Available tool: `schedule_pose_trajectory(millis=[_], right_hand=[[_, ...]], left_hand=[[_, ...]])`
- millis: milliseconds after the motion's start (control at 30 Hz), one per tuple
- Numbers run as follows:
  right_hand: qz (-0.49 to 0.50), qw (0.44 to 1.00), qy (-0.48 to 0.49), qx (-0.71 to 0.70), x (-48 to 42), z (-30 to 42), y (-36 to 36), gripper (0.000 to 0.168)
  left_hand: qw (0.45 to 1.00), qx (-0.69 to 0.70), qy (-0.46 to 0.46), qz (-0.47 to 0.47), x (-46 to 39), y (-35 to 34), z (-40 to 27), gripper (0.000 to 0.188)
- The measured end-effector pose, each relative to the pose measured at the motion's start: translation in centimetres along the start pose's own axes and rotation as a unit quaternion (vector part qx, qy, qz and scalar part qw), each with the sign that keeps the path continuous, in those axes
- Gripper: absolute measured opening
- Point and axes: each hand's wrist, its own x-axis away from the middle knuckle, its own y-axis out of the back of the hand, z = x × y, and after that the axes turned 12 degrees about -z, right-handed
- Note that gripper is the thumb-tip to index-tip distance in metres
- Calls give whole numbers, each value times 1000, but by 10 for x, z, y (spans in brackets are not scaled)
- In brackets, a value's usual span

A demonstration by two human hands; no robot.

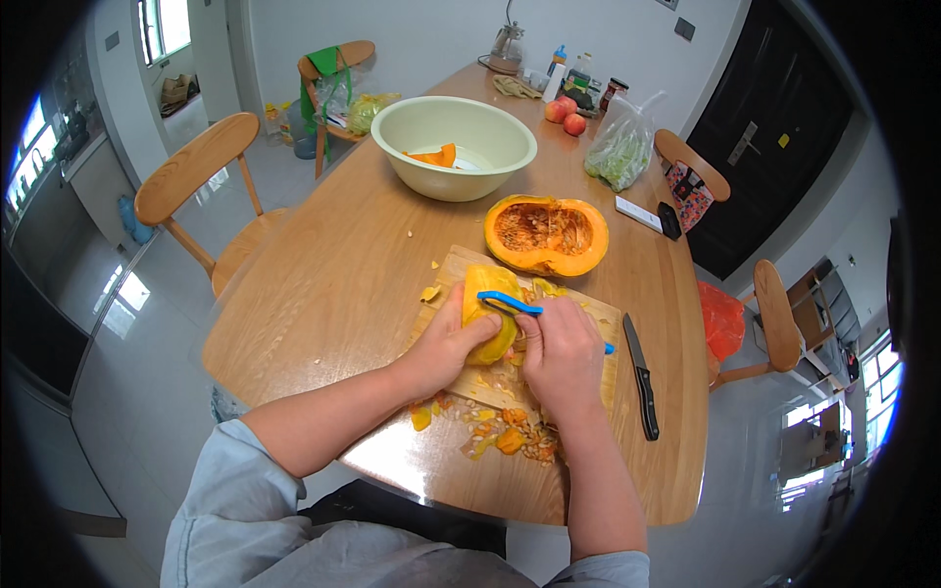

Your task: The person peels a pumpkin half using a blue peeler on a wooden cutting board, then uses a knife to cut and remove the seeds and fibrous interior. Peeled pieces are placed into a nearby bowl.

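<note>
My left hand (447, 342) grips a yellow-skinned pumpkin piece (487, 283) above a wooden cutting board (604, 317). In my right hand (562, 349) is a blue-handled peeler (512, 302), its head lying against the skin of the piece. Peel scraps are scattered over the board. Beyond the board rests a pumpkin half (545, 235), cut face showing with seeds and fibres inside. A large pale green bowl (456, 184) behind it holds orange pumpkin pieces (441, 156).
A black-handled kitchen knife (642, 378) lies right of the board. Seeds, pulp and peel (514, 435) litter the table's near edge. Farther back are red fruits (573, 124), a plastic bag of greens (621, 151), bottles and a glass kettle (507, 50). Wooden chairs (198, 173) surround the table.
</note>
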Motion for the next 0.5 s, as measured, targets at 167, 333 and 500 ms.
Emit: schedule_pose_trajectory(millis=[167, 333, 500], right_hand=[[-25, 999, 20, 38, -5, -11, 6, 14], [-38, 997, -36, 55, -7, -42, 10, 12], [-12, 990, -129, -56, -4, -24, 10, 16]], left_hand=[[996, -30, 47, 75, 2, -2, -10, 42], [982, -124, 8, 143, 21, -12, 1, 57], [994, -101, -4, 52, 8, -6, -2, 69]])
